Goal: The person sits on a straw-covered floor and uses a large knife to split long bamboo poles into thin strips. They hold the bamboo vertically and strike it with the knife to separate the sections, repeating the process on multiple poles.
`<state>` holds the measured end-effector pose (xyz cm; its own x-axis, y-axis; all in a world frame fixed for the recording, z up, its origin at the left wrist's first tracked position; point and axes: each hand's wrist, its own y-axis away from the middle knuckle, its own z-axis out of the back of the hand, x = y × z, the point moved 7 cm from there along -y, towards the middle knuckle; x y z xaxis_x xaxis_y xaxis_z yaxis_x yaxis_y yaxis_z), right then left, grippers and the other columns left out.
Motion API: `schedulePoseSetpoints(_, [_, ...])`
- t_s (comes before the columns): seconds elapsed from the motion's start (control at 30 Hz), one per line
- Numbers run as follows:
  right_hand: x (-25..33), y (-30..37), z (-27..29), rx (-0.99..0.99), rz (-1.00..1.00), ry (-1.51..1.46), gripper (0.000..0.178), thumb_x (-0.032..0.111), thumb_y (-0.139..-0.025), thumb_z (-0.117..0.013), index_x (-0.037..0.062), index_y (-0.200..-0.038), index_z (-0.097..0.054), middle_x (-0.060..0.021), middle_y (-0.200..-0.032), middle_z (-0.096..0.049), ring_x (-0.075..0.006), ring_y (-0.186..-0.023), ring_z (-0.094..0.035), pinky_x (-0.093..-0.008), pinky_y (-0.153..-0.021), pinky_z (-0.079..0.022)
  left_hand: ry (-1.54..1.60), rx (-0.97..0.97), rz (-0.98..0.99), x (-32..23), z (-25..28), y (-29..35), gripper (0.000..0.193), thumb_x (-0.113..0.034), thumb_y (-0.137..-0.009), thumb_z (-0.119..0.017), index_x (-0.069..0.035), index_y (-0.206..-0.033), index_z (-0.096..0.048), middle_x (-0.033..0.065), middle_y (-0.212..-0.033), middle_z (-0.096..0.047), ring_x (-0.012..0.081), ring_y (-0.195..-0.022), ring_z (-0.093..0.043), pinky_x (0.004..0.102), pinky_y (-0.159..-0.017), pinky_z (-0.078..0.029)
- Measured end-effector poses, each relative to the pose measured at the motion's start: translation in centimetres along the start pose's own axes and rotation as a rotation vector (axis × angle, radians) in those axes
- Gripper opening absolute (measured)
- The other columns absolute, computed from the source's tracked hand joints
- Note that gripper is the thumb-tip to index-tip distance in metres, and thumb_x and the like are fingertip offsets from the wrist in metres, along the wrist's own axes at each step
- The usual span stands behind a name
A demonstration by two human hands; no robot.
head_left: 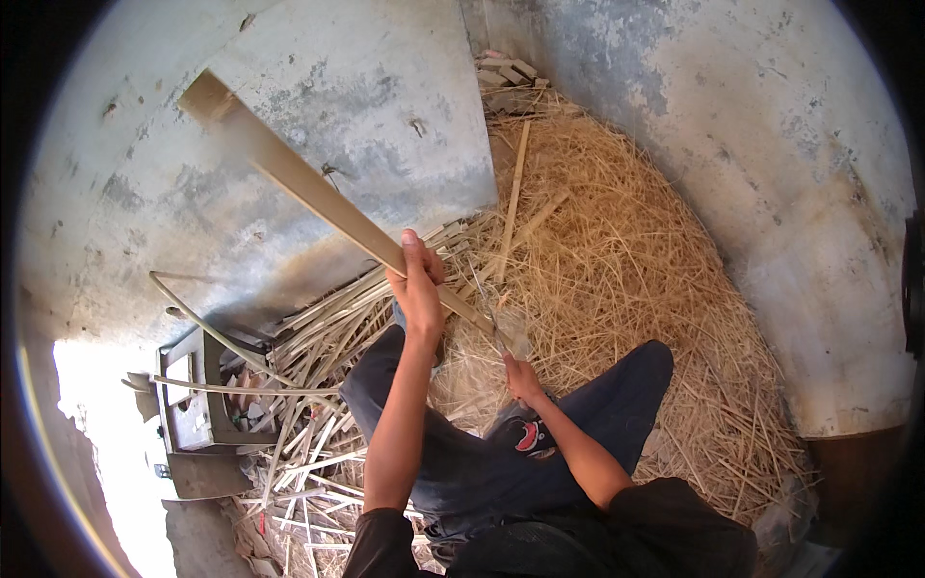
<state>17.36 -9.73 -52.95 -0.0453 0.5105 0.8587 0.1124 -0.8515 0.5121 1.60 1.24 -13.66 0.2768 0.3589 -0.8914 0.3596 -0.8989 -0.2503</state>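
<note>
Bamboo strip [318, 195], long, flat, slanting in front of the person's legs [617, 393]; left hand [419, 294] gripping its lower half; right hand [523, 379] curled at its lower end, exact grip indistinct; straw-coloured shavings [617, 241] heaped beyond.

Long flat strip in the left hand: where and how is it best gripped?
Grip the long strip partway along, probably where the left hand holds it, above the right hand. Come from the near side, closing across both long edges: it is flat and slanted, with its far end free at upper left.
</note>
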Motion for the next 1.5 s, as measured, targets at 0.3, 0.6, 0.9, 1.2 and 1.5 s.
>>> schedulePoseSetpoints(0.3, [2.7, 2.2, -0.9, 0.028, -0.15, -0.129, 0.057, 0.054, -0.1, -0.053, 0.0073, -0.067, -0.049, -0.0021, -0.052, -0.045, -0.0154, -0.037, -0.039, -0.0342, -0.039, -0.035, 0.017, 0.039, -0.025, -0.6, -0.3, 0.7, 0.049, -0.037, -0.109, -0.048, -0.015, -0.069, -0.031, -0.0045, -0.058, -0.026, 0.0075, -0.05, -0.023, 0.0291, -0.047, -0.019])
schedulePoseSetpoints(0.6, [13.5, 5.9, -3.1, -0.085, 0.38, 0.161, 0.038, 0.031, -0.092, -0.071, -0.0008, -0.075, -0.057, -0.0025, -0.057, -0.047, -0.0118, -0.056, -0.043, -0.0336, -0.053, -0.037, 0.023, 0.035, -0.032, -0.1, -0.3, 1.3, 0.048, -0.038, -0.109, -0.049, -0.014, -0.07, -0.032, -0.0047, -0.06, -0.026, 0.0073, -0.051, -0.024, 0.029, -0.048, -0.019])
schedulePoseSetpoints(0.9, [-3.2, 1.6, 1.2, -0.161, 0.128, 0.335, 0.025, 0.022, -0.086, -0.066, -0.002, -0.08, -0.063, -0.006, -0.056, -0.058, -0.0199, -0.042, -0.053, -0.038, -0.044, -0.042, 0.138, -0.091, -0.034, -2.4, 3.1, 2.3, 0.05, -0.041, -0.108, -0.048, -0.016, -0.068, -0.032, -0.0046, -0.058, -0.025, 0.0093, -0.049, -0.021, 0.0308, -0.047, -0.018])
schedulePoseSetpoints(1.2, [7.0, 2.6, 1.7, 0.205, -0.108, -0.295, 0.019, 0.019, -0.084, -0.07, 0.0011, -0.083, -0.064, -0.0072, -0.058, -0.059, -0.0194, -0.04, -0.052, -0.0349, -0.042, -0.039, 0.31, -0.051, -0.316, -12.5, 8.1, 3.7, 0.059, -0.057, -0.108, -0.034, -0.02, -0.063, -0.024, -0.0057, -0.052, -0.015, 0.0092, -0.048, -0.01, 0.0313, -0.046, -0.012])
schedulePoseSetpoints(1.5, [27.0, 11.4, -1.5, -0.155, 0.823, 0.437, 0.026, 0.016, -0.082, -0.072, -0.003, -0.099, -0.067, -0.0212, -0.066, -0.062, -0.0344, -0.059, -0.067, -0.0429, -0.059, -0.05, 0.463, 0.006, -0.548, -16.8, 8.2, 6.4, 0.06, -0.058, -0.108, -0.032, -0.019, -0.064, -0.02, -0.0069, -0.053, -0.012, 0.0088, -0.049, -0.005, 0.0312, -0.047, -0.01])
